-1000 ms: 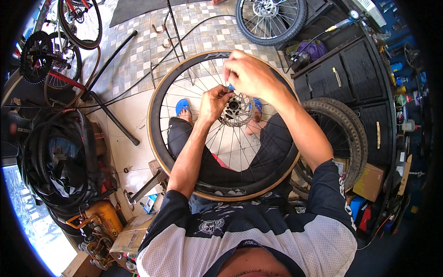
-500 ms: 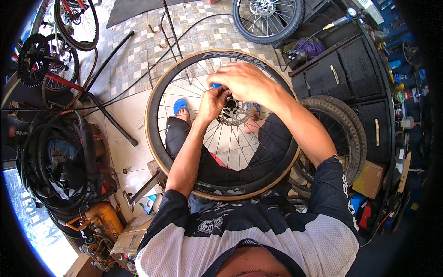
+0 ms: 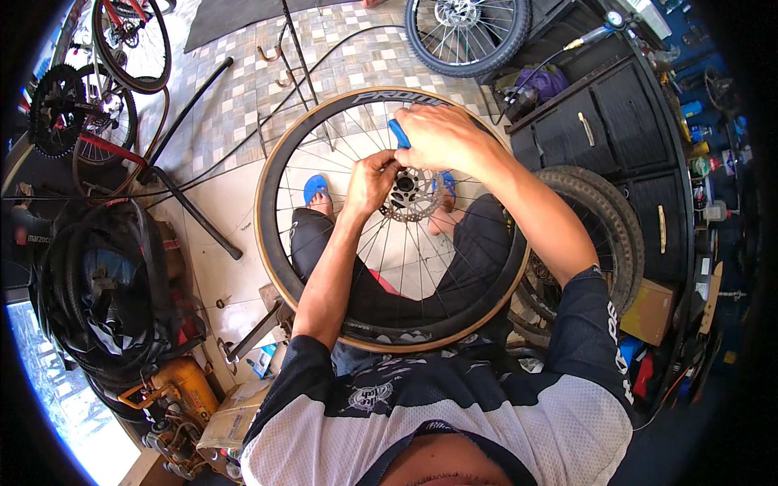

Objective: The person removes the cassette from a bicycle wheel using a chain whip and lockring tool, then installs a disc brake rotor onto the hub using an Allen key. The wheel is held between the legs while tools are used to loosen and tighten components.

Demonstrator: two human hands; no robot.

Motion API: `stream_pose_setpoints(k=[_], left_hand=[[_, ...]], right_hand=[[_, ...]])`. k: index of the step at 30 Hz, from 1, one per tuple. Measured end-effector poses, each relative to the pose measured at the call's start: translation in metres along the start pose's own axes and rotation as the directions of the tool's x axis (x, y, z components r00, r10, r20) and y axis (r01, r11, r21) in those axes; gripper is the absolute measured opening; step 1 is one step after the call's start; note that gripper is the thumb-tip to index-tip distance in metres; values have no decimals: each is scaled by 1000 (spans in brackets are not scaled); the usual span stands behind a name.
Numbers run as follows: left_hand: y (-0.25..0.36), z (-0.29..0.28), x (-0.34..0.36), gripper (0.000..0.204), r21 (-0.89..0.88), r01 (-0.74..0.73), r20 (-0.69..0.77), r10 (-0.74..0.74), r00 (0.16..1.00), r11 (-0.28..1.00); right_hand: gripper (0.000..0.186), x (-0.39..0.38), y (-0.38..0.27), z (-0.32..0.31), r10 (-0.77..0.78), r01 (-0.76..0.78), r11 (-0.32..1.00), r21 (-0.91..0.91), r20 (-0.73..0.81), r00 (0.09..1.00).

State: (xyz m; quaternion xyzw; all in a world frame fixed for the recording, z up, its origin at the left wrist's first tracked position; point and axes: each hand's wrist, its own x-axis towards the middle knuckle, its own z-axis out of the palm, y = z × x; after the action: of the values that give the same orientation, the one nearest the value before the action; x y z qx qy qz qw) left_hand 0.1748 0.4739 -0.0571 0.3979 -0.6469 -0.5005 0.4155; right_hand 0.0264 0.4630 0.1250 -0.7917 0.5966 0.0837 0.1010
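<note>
A bicycle wheel [image 3: 273, 267] with a black rim and tan-edged tyre lies across my lap. Its steel disc brake rotor [image 3: 415, 214] faces up around the hub. Over the rotor's far side, my right hand [image 3: 444, 139] is closed around a blue-handled tool [image 3: 399, 134]; the tool's working end is hidden. My left hand [image 3: 369, 185] meets it at the rotor's upper left edge, thumb and fingers pinched together. Whatever sits between those fingertips is too small and covered to make out.
Worn tyres and a wheel [image 3: 612, 231] lean at my right beside black drawers [image 3: 628, 121]. Another wheel [image 3: 466, 36] lies ahead. At left are a black stand [image 3: 194, 211], a heap of tyres and tubes [image 3: 105, 283], an orange compressor [image 3: 185, 387] and a bicycle [image 3: 113, 146].
My right hand has shifted and turned slightly to the right, so more of the blue handle shows. The left hand stays by the rotor with little movement.
</note>
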Motion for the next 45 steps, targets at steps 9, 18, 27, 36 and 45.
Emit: stream_pose_setpoints(k=[9,18,27,36,45], left_hand=[[9,-7,-1,16,27,76,29,-76,997,997],[12,-7,3,15,232,164,-4,-167,986,959],[20,-7,2,12,178,174,-60,-166,984,968],[14,1,2,22,118,104,-24,-102,995,988],[8,-2,5,17,-196,-4,66,17,998,981]], right_hand=[[23,21,35,22,-379,431,853,294,-217,899],[14,3,-6,5,-332,344,935,89,-128,935],[21,-23,31,-4,-115,149,976,162,-199,973],[31,-14,6,-5,-160,174,981,87,-153,975],[21,19,42,18,-258,335,855,395,-236,937]])
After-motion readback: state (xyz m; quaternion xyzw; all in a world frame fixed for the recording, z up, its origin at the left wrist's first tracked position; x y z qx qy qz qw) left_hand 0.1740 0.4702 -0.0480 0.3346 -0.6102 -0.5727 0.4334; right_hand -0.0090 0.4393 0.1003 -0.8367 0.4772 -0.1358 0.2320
